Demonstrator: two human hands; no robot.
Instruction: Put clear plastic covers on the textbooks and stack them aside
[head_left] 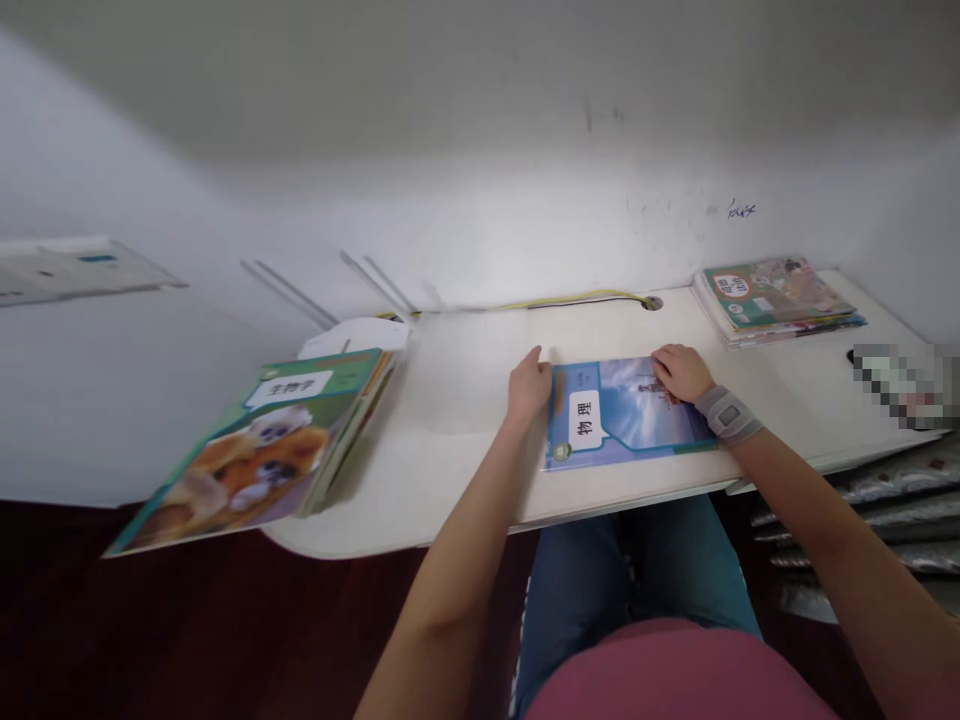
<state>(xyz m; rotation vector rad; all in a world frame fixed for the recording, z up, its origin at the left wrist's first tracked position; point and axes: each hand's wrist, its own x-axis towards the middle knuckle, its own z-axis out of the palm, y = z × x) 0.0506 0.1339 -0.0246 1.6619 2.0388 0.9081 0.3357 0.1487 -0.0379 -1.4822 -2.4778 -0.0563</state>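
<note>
A blue physics textbook (pixel 637 405) lies flat on the white desk, its cover title turned sideways to me. My left hand (pixel 530 385) is closed at the book's left edge, with one finger pointing away from me and the others partly hidden. My right hand (pixel 682 373) rests on the far right part of the cover, its fingers bent over the far edge. A grey band (pixel 727 413) is on my right wrist. Both hands appear to hold the textbook against the desk.
On the left, a stack topped by a green biology textbook (pixel 285 440) overhangs the desk's rounded edge. Another book stack (pixel 780 295) lies at the back right, near a blurred-out item (pixel 900 385). A yellow cable (pixel 577 299) runs along the wall into a desk hole (pixel 652 303).
</note>
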